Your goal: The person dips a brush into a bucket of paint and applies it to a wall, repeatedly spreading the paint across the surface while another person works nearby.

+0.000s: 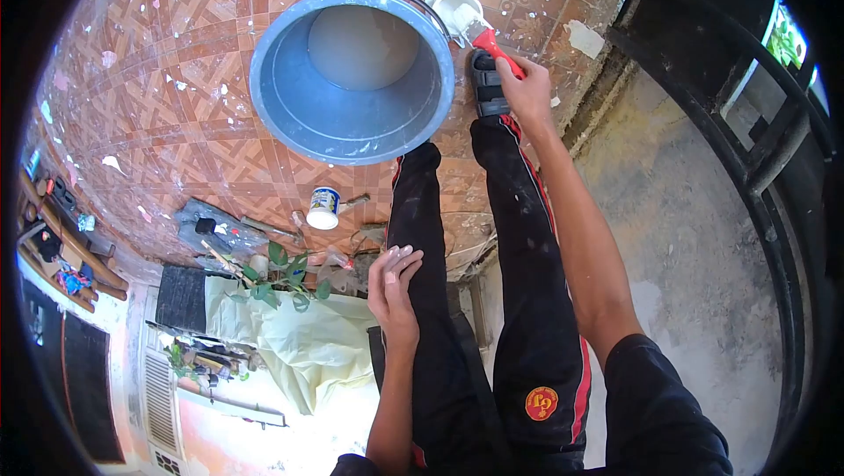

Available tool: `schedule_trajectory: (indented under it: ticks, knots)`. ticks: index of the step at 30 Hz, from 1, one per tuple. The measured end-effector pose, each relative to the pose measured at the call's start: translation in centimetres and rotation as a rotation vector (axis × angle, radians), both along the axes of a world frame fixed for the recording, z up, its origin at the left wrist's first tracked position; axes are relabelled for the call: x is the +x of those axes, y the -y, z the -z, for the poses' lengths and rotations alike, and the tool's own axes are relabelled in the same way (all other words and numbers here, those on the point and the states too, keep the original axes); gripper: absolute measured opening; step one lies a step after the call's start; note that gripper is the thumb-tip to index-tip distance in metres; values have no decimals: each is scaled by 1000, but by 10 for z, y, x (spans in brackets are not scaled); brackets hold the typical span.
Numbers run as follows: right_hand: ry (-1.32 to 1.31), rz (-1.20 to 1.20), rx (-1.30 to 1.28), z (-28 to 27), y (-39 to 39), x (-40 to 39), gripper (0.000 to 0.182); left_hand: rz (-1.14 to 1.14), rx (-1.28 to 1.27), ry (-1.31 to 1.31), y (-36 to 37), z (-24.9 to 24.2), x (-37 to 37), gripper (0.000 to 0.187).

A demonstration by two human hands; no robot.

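Note:
My right hand [527, 89] is closed around the red handle of a putty knife [492, 45]. The blade reaches over a small white cup [453, 6], beside the bucket. A large blue-grey bucket [352, 129] stands on the tiles, with a pale cloudy liquid [363, 47] at its bottom. My left hand [393, 287] lies against the left trouser leg, holding nothing, its fingers slightly bent. Below the bucket in the view is a white and blue tub [323, 208].
Paint flakes dot the patterned tile floor [202, 63]. A leafy plant [286, 274] and a pale yellow sheet [299, 335] are at lower left. Black metal bars [747, 159] run along the right side. My sandalled foot [490, 89] is right of the bucket.

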State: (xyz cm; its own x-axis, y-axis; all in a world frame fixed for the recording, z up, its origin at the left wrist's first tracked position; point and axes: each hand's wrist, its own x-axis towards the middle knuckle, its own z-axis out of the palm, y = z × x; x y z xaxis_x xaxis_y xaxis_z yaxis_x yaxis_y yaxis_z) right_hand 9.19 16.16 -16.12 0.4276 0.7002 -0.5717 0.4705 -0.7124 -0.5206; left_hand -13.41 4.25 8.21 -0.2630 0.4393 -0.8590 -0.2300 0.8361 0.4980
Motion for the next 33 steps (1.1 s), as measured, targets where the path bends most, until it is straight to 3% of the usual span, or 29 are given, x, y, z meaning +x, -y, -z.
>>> schedule_trajectory:
  ticks: [6,12,23,29,33]
  knots:
    - [-445,121,-128,-12,5,32,29,15,-2,6,0,0,-1,36]
    - [-539,175,-125,-11,4,42,30,45,1,7,4,1,0,40]
    - [-481,137,-130,13,39,59,29,48,74,-6,5,-7,3,37]
    - [-575,158,-20,-62,55,85,25,137,248,32,-29,-18,12,36]
    - [-630,205,121,-173,74,95,23,208,389,84,-52,-60,16,37]
